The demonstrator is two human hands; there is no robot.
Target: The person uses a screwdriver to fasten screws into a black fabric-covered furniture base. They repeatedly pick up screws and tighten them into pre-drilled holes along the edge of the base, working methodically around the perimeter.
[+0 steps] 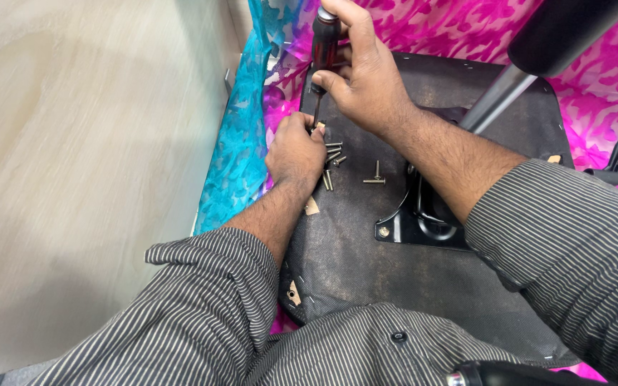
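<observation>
- My right hand [366, 78] had its grip closed around the dark handle of the screwdriver [323, 43], which stood nearly upright, handle at the top and thin shaft running down and slightly left to its tip
- The tip met a screw [319, 127] at the left edge of the upturned chair seat base [352, 250], just beside my left hand [296, 150]
- My left hand's grip was pinched narrow on that screw, fingers curled, directly below the right hand, so the left was the nearer of the two to the screw
- The driver's long axis ran top to bottom in the view, almost in line with the screw it pointed down at
- Loose screws [334, 154] lay on the base just right of my left hand, and one more screw [375, 175] lay a little further right, near the black metal bracket [409, 225]
- Pink and blue cloth [241, 157] lay under the seat
</observation>
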